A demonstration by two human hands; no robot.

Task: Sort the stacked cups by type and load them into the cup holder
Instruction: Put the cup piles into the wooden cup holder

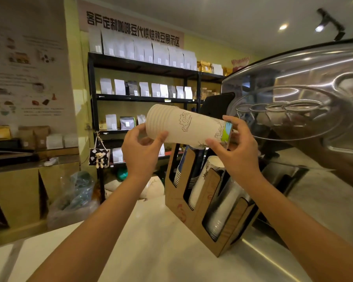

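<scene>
Both hands grasp a stack of white paper cups [183, 127] lying sideways in the air above the cardboard cup holder [200, 200] on the bench [151, 251]: left hand [141, 147] at the rim end, right hand [234, 147] at the base end.

We raise both bare forearms from the near corners toward the middle, wrists well apart. Our left hand [140, 148] is turned palm-up, thumb on top and fingers [151, 141] curled around one end of what we hold. Our right hand [235, 147] grips the other end, thumb low and fingers arched over the top.
</scene>
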